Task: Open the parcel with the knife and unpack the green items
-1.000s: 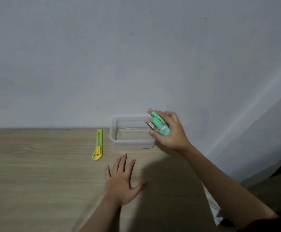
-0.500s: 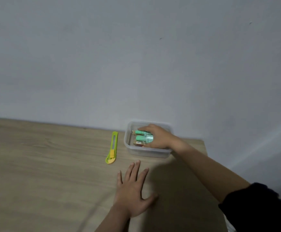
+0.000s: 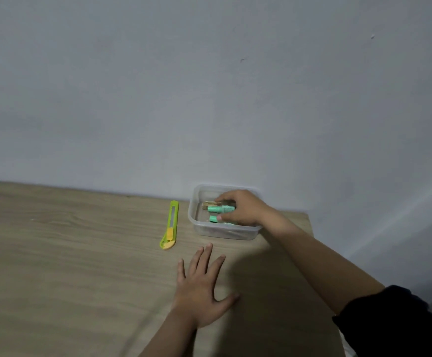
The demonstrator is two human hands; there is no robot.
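Table (image 3: 81,253): right grip (image 3: 240,208) holds green items (image 3: 221,208).

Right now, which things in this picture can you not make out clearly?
- Head view: the right hand covers part of the green items in the clear container, so their number and whether the fingers grip them are unclear.
- The brown piece beside them is too small to identify.
- The knife: blade position too small to tell.
- No parcel is in view.
- The left hand lies flat on the table.
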